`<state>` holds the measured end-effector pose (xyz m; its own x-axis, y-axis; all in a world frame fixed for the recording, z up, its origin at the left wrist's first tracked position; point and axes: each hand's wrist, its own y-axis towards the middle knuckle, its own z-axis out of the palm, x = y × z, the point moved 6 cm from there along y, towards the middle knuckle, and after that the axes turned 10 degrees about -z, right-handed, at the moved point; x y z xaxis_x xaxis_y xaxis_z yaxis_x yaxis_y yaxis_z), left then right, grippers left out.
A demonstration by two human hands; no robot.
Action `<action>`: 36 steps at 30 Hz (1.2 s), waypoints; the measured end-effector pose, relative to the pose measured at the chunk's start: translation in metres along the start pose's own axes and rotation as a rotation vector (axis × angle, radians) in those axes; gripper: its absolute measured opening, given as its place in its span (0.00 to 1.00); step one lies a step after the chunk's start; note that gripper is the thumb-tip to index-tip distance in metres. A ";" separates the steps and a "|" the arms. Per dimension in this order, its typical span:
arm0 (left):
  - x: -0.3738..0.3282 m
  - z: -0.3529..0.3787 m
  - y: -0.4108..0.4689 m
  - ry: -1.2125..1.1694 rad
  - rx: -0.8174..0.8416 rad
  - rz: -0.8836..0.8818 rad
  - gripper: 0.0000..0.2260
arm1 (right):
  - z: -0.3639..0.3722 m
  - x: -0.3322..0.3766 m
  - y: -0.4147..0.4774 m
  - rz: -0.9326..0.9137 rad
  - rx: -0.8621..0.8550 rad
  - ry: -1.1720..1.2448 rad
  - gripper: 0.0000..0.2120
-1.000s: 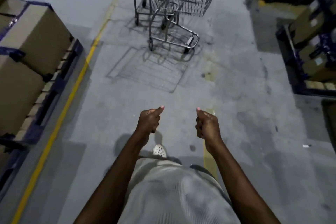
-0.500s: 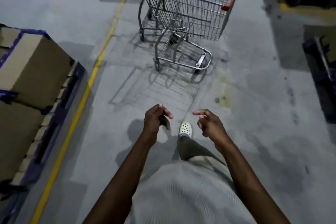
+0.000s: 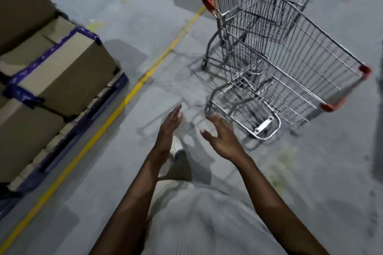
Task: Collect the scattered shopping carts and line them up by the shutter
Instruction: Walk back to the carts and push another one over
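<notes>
**Shopping cart and hands, head view.** The wire shopping cart (image 3: 290,51) stands on the grey concrete floor (image 3: 124,16), ahead and to the right of the person. Its lower front rail lies nearest us and its handle, with red end caps, lies at the far end. Red bumpers mark the basket's corners. A second basket appears nested in its rear, though we cannot tell for certain.

We see both hands held up before the cart, holding nothing. The left hand (image 3: 169,128) is edge-on with fingers straight. The right hand (image 3: 222,136) is palm down with fingers spread, near the cart's front frame but apart from it. Between the hands, lower down, a white shoe (image 3: 176,145) shows.

A yellow line (image 3: 124,101) runs along the floor left of the cart. Beyond it, taped cardboard boxes (image 3: 62,72) sit on a blue pallet (image 3: 83,124).
</notes>
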<state>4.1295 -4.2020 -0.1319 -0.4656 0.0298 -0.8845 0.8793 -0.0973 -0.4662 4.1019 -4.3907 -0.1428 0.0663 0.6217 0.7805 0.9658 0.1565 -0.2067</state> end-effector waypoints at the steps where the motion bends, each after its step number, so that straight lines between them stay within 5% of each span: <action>1: -0.008 0.000 0.025 -0.001 0.002 0.003 0.21 | -0.003 -0.004 0.025 -0.008 0.011 -0.029 0.29; 7: -0.081 -0.007 0.199 0.072 0.043 0.023 0.23 | -0.052 -0.009 0.193 0.059 -0.033 -0.119 0.37; 14: -0.226 0.010 0.385 0.378 0.170 0.207 0.24 | -0.130 0.039 0.329 0.085 -0.158 -0.005 0.33; 23: -0.364 0.097 0.569 1.017 0.274 0.807 0.23 | -0.262 0.006 0.484 0.127 -0.564 0.142 0.31; 28: -0.411 0.161 0.640 1.216 0.455 0.948 0.36 | -0.298 -0.014 0.553 0.277 -0.695 0.285 0.31; 36: -0.445 0.293 0.721 1.477 0.971 1.341 0.38 | -0.303 -0.048 0.653 0.591 -1.023 0.650 0.43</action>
<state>4.9416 -4.5773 -0.0693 0.9833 0.0052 -0.1821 0.0020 -0.9998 -0.0180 4.8054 -4.5511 -0.1368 0.3647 -0.1211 0.9232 0.4852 -0.8216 -0.2994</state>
